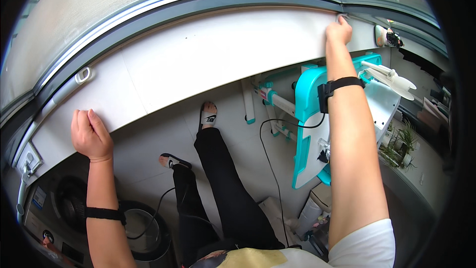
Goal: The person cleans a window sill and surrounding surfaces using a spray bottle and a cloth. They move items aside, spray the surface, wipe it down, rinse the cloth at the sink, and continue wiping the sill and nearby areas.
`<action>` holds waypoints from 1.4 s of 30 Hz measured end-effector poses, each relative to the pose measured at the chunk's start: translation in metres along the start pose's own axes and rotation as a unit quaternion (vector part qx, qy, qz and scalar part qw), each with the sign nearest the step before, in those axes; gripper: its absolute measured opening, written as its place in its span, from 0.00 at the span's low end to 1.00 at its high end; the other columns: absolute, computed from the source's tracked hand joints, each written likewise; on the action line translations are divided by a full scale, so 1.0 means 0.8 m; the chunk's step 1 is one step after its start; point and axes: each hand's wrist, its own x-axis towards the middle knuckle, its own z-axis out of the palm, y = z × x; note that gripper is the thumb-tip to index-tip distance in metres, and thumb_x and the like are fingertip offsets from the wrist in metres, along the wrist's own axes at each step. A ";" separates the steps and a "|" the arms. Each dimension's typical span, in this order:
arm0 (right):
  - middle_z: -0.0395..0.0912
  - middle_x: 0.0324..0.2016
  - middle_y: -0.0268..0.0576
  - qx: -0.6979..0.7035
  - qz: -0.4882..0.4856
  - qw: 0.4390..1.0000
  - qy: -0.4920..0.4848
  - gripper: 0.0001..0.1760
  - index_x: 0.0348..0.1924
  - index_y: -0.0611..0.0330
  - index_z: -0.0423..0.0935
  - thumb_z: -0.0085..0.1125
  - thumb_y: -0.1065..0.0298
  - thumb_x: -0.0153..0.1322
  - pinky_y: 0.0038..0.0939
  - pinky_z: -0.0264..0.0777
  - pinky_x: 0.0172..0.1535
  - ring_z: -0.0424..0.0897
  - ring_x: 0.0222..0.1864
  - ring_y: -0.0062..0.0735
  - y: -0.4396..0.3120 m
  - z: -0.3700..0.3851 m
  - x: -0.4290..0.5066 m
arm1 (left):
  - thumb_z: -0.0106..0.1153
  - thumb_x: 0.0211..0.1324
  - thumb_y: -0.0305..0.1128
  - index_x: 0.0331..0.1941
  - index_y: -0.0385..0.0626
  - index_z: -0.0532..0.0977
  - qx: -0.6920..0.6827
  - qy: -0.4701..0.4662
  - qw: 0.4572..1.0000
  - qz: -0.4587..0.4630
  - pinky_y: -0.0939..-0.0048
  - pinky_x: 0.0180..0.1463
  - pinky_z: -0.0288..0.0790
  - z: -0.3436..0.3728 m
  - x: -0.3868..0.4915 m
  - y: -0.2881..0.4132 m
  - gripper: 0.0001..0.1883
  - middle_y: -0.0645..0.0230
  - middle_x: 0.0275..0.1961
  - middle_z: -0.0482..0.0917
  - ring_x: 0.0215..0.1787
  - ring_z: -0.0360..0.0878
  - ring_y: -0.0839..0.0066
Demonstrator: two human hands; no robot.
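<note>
My right hand [339, 31] reaches to the back corner of a white window ledge [223, 41], where the grey window frame turns. Its fingers are curled around a small pale thing at the corner, too hidden to name. My left hand [90, 134] is curled into a loose fist over the front edge of the ledge at the left; nothing shows in it. Left of that hand a white and grey plastic pipe [67, 87] with an oval loop at its end lies along the window frame. Black straps with cables circle both forearms.
Below the ledge on the right stands a turquoise and white folding desk [310, 93]. Shoes [388, 37] rest on the ledge's right end. A front-loading washing machine [52, 208] and a round bin [143, 230] are at lower left. Potted plants [401, 145] stand at right.
</note>
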 end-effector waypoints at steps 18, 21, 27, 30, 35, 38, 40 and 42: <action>0.86 0.46 0.43 0.392 -0.064 0.916 -0.062 0.23 0.47 0.60 0.88 0.46 0.88 0.69 0.31 0.75 0.58 0.84 0.50 0.37 -0.126 -0.118 -0.196 | 0.47 0.74 0.29 0.26 0.38 0.65 -0.032 -0.010 0.999 0.000 0.58 0.30 0.60 0.004 -0.003 -0.010 0.17 0.58 0.27 0.64 0.26 0.65 0.58; 0.85 0.46 0.40 0.259 0.110 0.960 0.003 0.26 0.58 0.60 0.84 0.50 0.83 0.69 0.20 0.70 0.37 0.78 0.34 0.19 -0.010 -0.136 -0.052 | 0.47 0.74 0.29 0.26 0.38 0.64 -0.036 -0.007 0.999 0.006 0.58 0.30 0.59 0.004 -0.004 -0.011 0.17 0.57 0.27 0.63 0.26 0.64 0.57; 0.82 0.52 0.47 0.240 0.253 0.924 -0.156 0.22 0.59 0.64 0.80 0.61 0.70 0.72 0.34 0.74 0.53 0.83 0.49 0.37 0.139 -0.083 0.091 | 0.46 0.74 0.27 0.25 0.37 0.64 -0.011 -0.007 1.000 0.022 0.57 0.31 0.58 0.002 -0.003 -0.011 0.16 0.57 0.27 0.62 0.26 0.62 0.57; 0.81 0.55 0.46 0.319 0.337 0.885 -0.047 0.19 0.55 0.65 0.82 0.61 0.70 0.71 0.33 0.71 0.60 0.81 0.56 0.40 0.164 -0.061 0.103 | 0.45 0.74 0.27 0.26 0.37 0.63 -0.018 -0.014 1.000 0.017 0.58 0.31 0.58 0.001 -0.003 -0.011 0.16 0.57 0.27 0.61 0.26 0.62 0.58; 0.81 0.55 0.46 0.227 0.257 0.931 -0.127 0.25 0.58 0.63 0.81 0.64 0.79 0.66 0.33 0.72 0.60 0.81 0.56 0.40 0.139 -0.068 0.086 | 0.44 0.74 0.27 0.27 0.36 0.63 -0.021 -0.024 0.999 0.013 0.58 0.32 0.58 0.001 -0.006 -0.012 0.15 0.57 0.27 0.61 0.27 0.62 0.58; 0.82 0.53 0.46 0.274 0.201 0.920 -0.194 0.27 0.59 0.62 0.81 0.65 0.80 0.65 0.31 0.74 0.58 0.81 0.53 0.38 0.092 -0.085 0.044 | 0.43 0.75 0.28 0.27 0.36 0.63 -0.023 -0.024 0.999 0.006 0.57 0.34 0.59 0.002 -0.007 -0.012 0.16 0.57 0.28 0.61 0.28 0.62 0.57; 0.82 0.51 0.44 0.300 0.188 0.906 -0.232 0.28 0.60 0.60 0.81 0.64 0.80 0.65 0.30 0.75 0.55 0.81 0.50 0.34 0.051 -0.099 -0.006 | 0.43 0.75 0.28 0.27 0.36 0.63 -0.033 -0.027 0.999 0.001 0.57 0.34 0.59 0.003 -0.007 -0.012 0.16 0.56 0.28 0.61 0.28 0.62 0.57; 0.81 0.50 0.44 0.294 0.137 0.909 -0.261 0.27 0.59 0.58 0.81 0.63 0.81 0.65 0.28 0.77 0.51 0.81 0.49 0.30 0.003 -0.115 -0.068 | 0.43 0.75 0.28 0.27 0.35 0.63 -0.024 -0.023 0.999 0.010 0.57 0.34 0.59 0.003 -0.006 -0.011 0.16 0.56 0.28 0.62 0.28 0.62 0.57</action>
